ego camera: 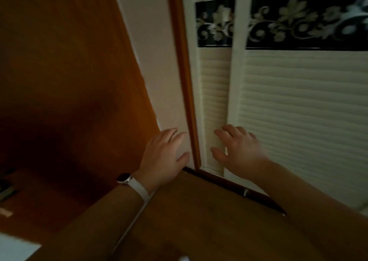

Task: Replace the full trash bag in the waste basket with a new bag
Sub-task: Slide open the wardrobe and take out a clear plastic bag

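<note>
Nothing is held by left hand (pixel 163 153) or right hand (pixel 240 151). The unseen bag is likely soft, best taken by its top.

No text, label, brand, number or sign can be read. The dark band (pixel 306 19) across the louvred door (pixel 298 111) bears only a pale leaf-and-scroll ornament, with no lettering. The face of the watch (pixel 123 178), worn at the wrist of the left hand (pixel 165 153), is dark and shows nothing legible.
</note>
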### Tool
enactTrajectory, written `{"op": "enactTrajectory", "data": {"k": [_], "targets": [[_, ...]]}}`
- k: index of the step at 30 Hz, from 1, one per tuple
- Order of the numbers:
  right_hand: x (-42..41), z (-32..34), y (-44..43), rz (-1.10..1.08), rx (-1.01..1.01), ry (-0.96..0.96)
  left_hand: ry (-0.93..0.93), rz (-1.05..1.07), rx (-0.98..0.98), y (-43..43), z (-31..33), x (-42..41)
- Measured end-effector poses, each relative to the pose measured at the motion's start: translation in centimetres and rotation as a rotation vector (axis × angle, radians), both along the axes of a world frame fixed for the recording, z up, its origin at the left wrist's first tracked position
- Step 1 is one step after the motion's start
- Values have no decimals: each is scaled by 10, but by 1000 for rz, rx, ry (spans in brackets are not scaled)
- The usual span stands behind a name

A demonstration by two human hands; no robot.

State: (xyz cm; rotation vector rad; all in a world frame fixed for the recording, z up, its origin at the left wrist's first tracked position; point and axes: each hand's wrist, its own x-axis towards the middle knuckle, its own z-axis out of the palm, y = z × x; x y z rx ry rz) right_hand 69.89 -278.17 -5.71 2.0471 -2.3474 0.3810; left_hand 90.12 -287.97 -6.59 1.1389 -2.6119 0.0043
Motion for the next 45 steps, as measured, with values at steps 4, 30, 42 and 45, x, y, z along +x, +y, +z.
{"op": "enactTrajectory", "data": {"k": [4, 30, 42, 45], "targets": [[-39, -7, 15, -193, 39, 7, 0, -204, 12, -22, -8, -62], [-98, -5, 155, -1329, 114, 72, 25, -1340, 98, 32, -22, -343], [-155, -19, 312, -1441, 69, -18, -59, -1475, 15, 192, -19, -427], [-167, -12, 368, -1469, 52, -24, -46, -1535, -19, 254, -12, -449]]}}
